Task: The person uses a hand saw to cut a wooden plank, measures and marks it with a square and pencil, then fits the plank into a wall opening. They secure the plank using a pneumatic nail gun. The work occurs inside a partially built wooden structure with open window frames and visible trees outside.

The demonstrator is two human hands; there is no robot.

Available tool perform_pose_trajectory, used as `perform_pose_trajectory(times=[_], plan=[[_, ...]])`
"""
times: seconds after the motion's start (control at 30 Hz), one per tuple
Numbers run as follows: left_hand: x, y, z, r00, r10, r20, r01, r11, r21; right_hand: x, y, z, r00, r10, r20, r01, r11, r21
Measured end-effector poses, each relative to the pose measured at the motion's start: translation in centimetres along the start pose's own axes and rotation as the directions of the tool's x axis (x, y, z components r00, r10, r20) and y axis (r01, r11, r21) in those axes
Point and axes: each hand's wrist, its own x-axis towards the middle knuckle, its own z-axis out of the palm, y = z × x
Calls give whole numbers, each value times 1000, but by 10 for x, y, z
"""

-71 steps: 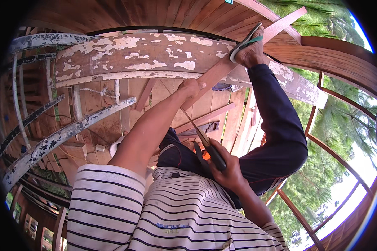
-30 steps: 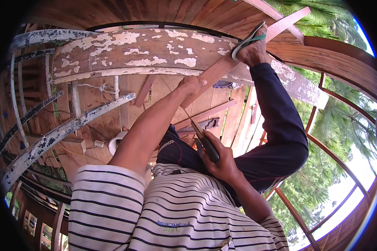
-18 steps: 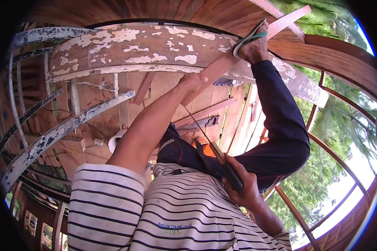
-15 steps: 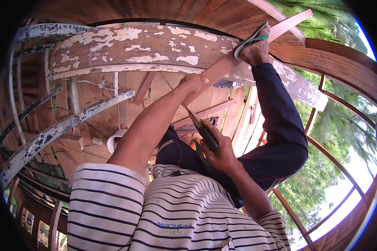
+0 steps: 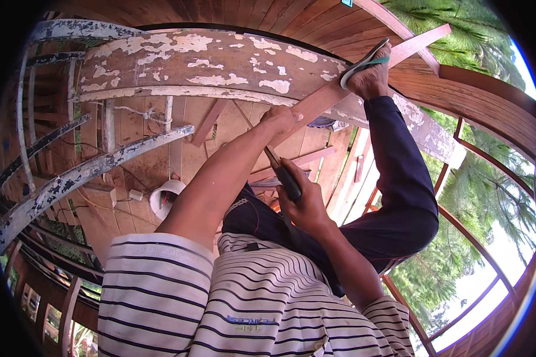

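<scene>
Two hands work one plank (image 5: pixel 339 89) (foot (image 5: pixel 372 77) pinning it) beside peeling beam (image 5: pixel 208 59).

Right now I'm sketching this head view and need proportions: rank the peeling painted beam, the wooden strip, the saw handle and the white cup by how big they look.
1. Peeling painted beam
2. Wooden strip pinned under the foot
3. White cup and saw handle in the right hand: look about alike; the handle is nearer the camera and partly covered, so unranked.

An open-air wooden structure under carpentry work, outdoors, was indicated by reddish-brown curved plank walls (image 5: pixel 292 18), a weathered beam with peeling white paint (image 5: pixel 202 56), a bare board floor (image 5: pixel 143 160) and green palm trees (image 5: pixel 488 196) beyond.
</scene>
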Motion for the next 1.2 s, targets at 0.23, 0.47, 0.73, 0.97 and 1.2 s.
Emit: perform_pose_trajectory(times=[0.23,0.47,0.73,0.97,1.2], plan=[[-5,-8,-3,1000,-13,-11,13,998,-60,-106,-63,-85,986,115,119,-105,990,-91],[-9,0,-3,1000,-22,20,23,997,-75,-32,-15,-23,999,39,25,-38,999,-5],[0,-6,-7,1000,25,1,-25,997,-78,-4,25,1,1000,-26,16,25,996,89],[-5,-11,-8,998,68,11,-67,996,-60,-111,-73,-90,985,129,113,-122,990,-67],[-5,0,-3,999,24,-40,-26,998,-54,-12,-2,-27,1000,-2,27,1,999,41]])
